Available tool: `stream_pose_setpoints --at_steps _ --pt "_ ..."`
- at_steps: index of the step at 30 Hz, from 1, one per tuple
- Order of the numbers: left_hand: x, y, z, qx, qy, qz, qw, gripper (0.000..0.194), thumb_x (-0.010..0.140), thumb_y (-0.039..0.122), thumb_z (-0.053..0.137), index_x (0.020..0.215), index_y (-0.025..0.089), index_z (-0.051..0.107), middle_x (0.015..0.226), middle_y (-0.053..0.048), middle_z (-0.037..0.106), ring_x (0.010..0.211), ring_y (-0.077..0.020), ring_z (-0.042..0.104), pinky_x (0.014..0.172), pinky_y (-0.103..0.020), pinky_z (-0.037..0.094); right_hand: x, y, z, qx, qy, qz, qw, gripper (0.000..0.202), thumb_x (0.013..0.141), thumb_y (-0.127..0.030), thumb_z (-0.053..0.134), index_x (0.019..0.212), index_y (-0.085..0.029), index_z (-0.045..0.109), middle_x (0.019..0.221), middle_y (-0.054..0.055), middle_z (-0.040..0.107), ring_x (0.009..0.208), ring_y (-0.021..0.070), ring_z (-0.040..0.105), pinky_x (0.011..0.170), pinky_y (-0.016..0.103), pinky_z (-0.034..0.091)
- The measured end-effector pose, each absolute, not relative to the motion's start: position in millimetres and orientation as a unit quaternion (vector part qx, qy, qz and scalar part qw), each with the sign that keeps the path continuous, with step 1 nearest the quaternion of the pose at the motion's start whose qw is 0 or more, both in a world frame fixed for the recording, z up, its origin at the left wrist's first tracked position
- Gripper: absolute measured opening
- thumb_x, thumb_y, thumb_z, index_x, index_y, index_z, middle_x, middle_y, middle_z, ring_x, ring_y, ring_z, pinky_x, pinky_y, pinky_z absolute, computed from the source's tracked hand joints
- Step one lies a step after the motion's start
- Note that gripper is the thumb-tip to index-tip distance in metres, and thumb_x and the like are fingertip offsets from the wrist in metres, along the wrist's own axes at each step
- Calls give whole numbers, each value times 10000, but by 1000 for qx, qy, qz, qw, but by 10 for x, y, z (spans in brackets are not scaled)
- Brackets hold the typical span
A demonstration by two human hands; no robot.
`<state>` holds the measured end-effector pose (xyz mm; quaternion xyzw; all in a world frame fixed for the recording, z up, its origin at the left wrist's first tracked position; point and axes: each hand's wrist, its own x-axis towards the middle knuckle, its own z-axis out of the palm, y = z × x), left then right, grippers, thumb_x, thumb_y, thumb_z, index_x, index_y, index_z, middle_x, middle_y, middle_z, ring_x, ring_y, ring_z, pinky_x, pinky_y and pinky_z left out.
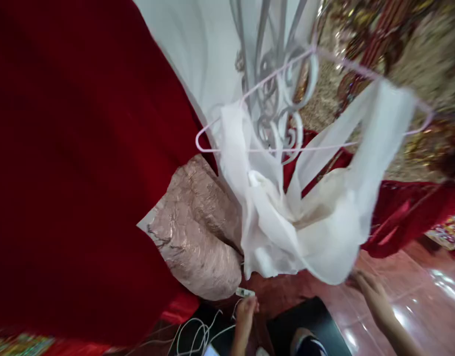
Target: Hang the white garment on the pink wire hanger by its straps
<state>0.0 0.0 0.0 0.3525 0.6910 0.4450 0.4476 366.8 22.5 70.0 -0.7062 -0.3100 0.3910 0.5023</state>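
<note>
Red cloth (79, 173) hangs near white garment (334, 242); I cannot tell left hand (245, 314) or right hand's (368, 290) grip.

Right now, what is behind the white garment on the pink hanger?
Behind the white garment, grey scrollwork and red fabric show between its shoulder parts; whatever its lower folds cover cannot be seen.

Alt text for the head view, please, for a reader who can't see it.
A white garment hangs on a pale pink hanger, the person's right hand at its lower edge and left hand by a small white object. Red cloth fills the left, beside crinkled pinkish fabric.
</note>
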Motion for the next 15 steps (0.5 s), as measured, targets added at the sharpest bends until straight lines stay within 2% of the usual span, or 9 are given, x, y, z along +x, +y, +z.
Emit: stream_pose_setpoints --at_steps 3,6,8,10,12,13,15 --pt "-213 528 917 343 698 511 365 547 680 761 700 554 238 602 578 -65 590 582 -255 571 602 -419 533 3841 669 1832 -646 -361 271 616 391 705 -577 793 840 -210 788 759 65 766 700 232 725 684 370 629" --pt "-308 955 1983 374 623 669 156 293 857 492 662 783 209 668 756 -40 647 729 -214 612 739 -358 545 3855 1013 2819 -539 -411 128 724 245 847 -472 759 894 -231 755 748 37 696 686 207 652 670 360 558" --pt "-260 1162 2697 426 558 712 32 182 879 378 687 897 197 678 835 -24 647 771 -185 604 780 -330 531 3787 1202 3351 -453 -464 34 760 236 873 -472 776 946 -253 728 778 29 648 679 210 600 690 400 546" --pt "-131 1312 3309 483 478 733 -22 195 871 319 721 1014 198 666 955 -39 661 877 -196 636 839 -339 539 3694 1391 3765 -412 -554 -46 722 336 905 -557 743 1084 -273 712 894 34 620 789 231 614 819 473 570" --pt "36 1420 3765 545 422 722 -57 322 853 282 754 1147 213 644 1102 -76 668 976 -228 652 881 -376 549 3598 1596 4055 -434 -650 -104 615 544 890 -616 752 1289 -257 668 1175 108 636 1101 324 636 1001 580 537" --pt "116 1468 3933 579 431 687 -80 382 845 260 767 1202 226 637 1197 -101 660 1076 -261 653 941 -412 551 3554 1705 4154 -448 -682 -120 566 624 888 -640 748 1357 -243 633 1273 141 621 1227 375 594 1051 626 503" --pt "241 1569 4167 618 478 612 -121 526 792 201 810 1281 246 619 1342 -138 619 1271 -343 598 1087 -510 516 3482 1923 4271 -482 -717 -141 482 711 889 -654 740 1427 -217 585 1383 191 587 1351 455 502 1074 698 455"
